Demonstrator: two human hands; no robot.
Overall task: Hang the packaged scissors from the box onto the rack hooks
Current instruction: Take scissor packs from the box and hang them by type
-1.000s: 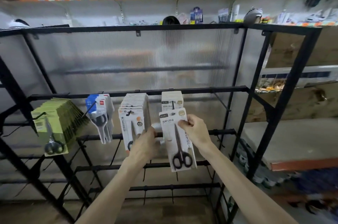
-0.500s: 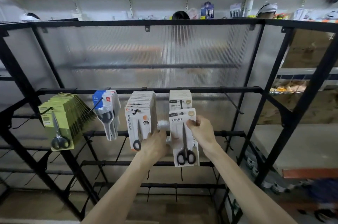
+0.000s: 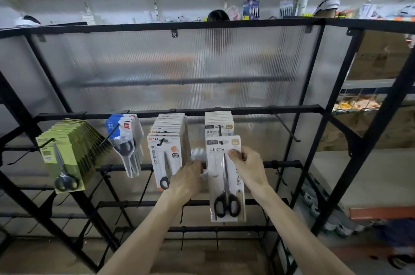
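Note:
A white scissors pack (image 3: 225, 180) with black-handled scissors hangs upright in front of the black rack (image 3: 247, 108), just below a stack of the same packs (image 3: 219, 123) on a hook. My right hand (image 3: 248, 165) pinches the pack's upper right edge. My left hand (image 3: 187, 181) reaches behind the pack's left edge with curled fingers; whether it grips the pack is hidden. The pack's hang hole sits just below the hook tip. The box is out of view.
Further left on the same bar hang white-orange packs (image 3: 167, 146), blue-white packs (image 3: 126, 137) and green packs (image 3: 67, 153). A bare hook (image 3: 285, 125) juts out to the right. Lower bars carry bare hooks. Behind the ribbed panel someone's head (image 3: 217, 15) shows.
The camera view has shifted left and slightly up, so the rack sits further right in frame. Both hands have kept hold at the white pack, now lined up under its stack.

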